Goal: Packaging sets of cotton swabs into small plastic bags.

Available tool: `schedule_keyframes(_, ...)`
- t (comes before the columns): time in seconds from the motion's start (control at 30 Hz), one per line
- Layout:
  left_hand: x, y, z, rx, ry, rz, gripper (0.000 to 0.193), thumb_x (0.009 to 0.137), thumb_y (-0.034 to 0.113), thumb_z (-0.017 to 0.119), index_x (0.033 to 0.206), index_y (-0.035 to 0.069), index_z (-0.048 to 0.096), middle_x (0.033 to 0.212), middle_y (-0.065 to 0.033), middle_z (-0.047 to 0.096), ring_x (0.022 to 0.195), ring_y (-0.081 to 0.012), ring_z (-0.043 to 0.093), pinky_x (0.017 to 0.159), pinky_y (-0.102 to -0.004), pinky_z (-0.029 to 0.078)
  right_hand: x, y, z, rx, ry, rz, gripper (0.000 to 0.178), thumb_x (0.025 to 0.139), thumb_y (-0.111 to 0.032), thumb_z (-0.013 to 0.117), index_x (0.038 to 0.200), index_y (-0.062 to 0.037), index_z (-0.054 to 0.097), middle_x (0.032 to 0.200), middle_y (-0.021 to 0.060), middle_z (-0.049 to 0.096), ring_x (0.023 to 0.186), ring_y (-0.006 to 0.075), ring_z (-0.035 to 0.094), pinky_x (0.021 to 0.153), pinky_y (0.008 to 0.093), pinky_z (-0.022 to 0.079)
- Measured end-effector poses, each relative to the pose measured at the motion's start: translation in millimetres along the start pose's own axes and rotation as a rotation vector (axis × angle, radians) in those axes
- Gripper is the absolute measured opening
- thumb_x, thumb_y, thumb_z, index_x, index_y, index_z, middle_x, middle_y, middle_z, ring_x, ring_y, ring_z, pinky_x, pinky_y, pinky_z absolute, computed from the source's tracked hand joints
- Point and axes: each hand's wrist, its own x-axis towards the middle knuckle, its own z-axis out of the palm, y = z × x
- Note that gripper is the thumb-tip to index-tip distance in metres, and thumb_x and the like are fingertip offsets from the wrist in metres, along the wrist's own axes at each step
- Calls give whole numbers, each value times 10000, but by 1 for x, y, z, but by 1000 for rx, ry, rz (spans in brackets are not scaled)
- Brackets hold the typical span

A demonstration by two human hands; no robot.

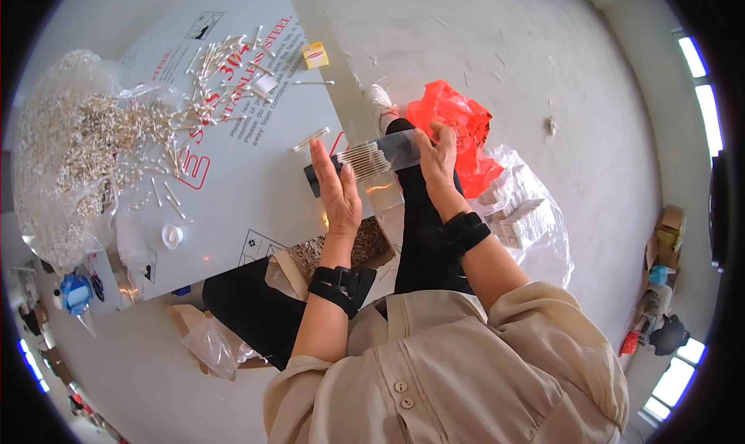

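Observation:
A row of cotton swabs (365,162) lies in a clear plastic bag (401,149) above my lap, beside the table edge. My right hand (439,165) is closed on the bag's right end, thumb and fingers pinching the plastic. At the left end of the row is my left hand (338,200), fingers stretched out and flat, its thumb by the swabs. A dark flat object (312,180) shows behind the left fingers; its kind is unclear. Both wrists wear black bands.
Loose swabs (221,60) and a large clear bag of swabs (66,157) cover the table's left (256,188). A yellow box (315,55) sits near its edge. Beyond my right hand are a red plastic bag (450,110) and a clear bag of white packs (524,219). A cardboard box (376,246) stands below.

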Motion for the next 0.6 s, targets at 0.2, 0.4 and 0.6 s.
schedule_keyframes(0.2, 3, 2, 22, -60, 24, -48, 608, 1048, 317, 350, 1503, -48, 179, 1571, -217, 195, 1456, -307, 204, 1172, -395, 182, -16, 9, 10, 1205, -492, 1389, 184, 883, -179, 705, 931, -2, 688, 836, 73, 697, 701, 156, 642, 616, 302, 499)
schedule_keyframes(0.4, 4, 8, 25, -27, 22, -47, 596, 1050, 307, 315, 1489, -79, 196, 1568, -226, 199, 1451, -312, 223, 1172, -391, 184, -30, -1, 11, 1323, -518, 1311, 141, 904, -140, 680, 901, 1, 679, 806, 56, 699, 658, 140, 657, 620, 263, 534)
schedule_keyframes(0.6, 3, 15, 41, -71, -28, -58, 600, 1045, 305, 320, 1493, -72, 193, 1559, -248, 204, 1453, -320, 216, 1173, -401, 184, -36, 4, 13, 1247, -522, 1270, 136, 910, -151, 680, 844, -31, 679, 723, 13, 657, 504, 58, 512, 439, 222, 354)
